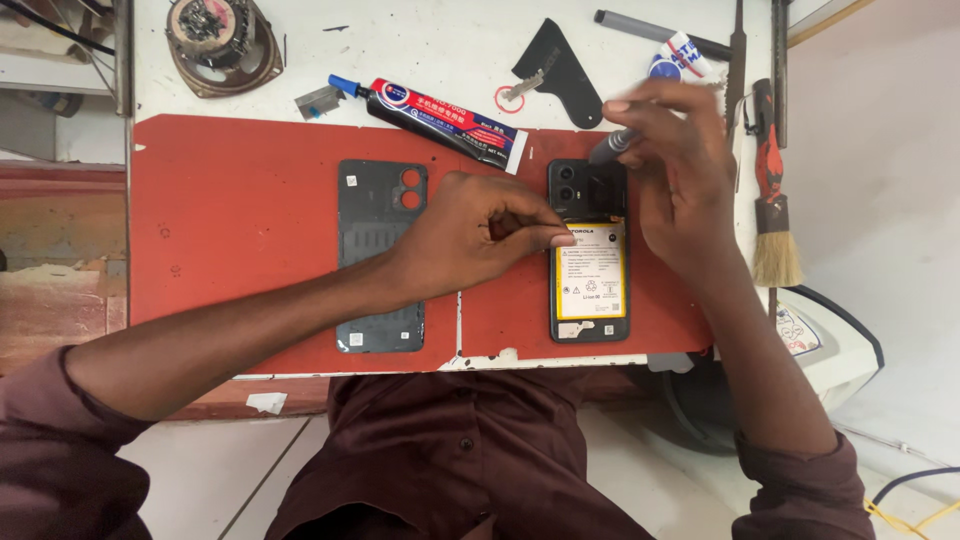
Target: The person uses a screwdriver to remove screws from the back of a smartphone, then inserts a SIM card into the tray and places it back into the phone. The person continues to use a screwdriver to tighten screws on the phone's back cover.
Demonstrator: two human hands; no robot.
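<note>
An opened phone [589, 290] lies on the red mat [240, 200], its yellow-and-white battery exposed. My right hand [680, 175] holds a grey screwdriver [612, 146] with its tip over the phone's top edge near the camera. My left hand [475, 235] rests beside the phone, fingers curled, thumb and forefinger pinched at the phone's left side; whether they hold anything I cannot tell. The removed dark back cover [383, 255] lies inner side up to the left of that hand.
A black and red glue tube [430, 118] with a blue nozzle lies behind the mat. A black triangular pick [560, 65], a razor blade [318, 100], a small motor [220, 40], a brush [772, 210], a pen [640, 27] and files sit on the white bench.
</note>
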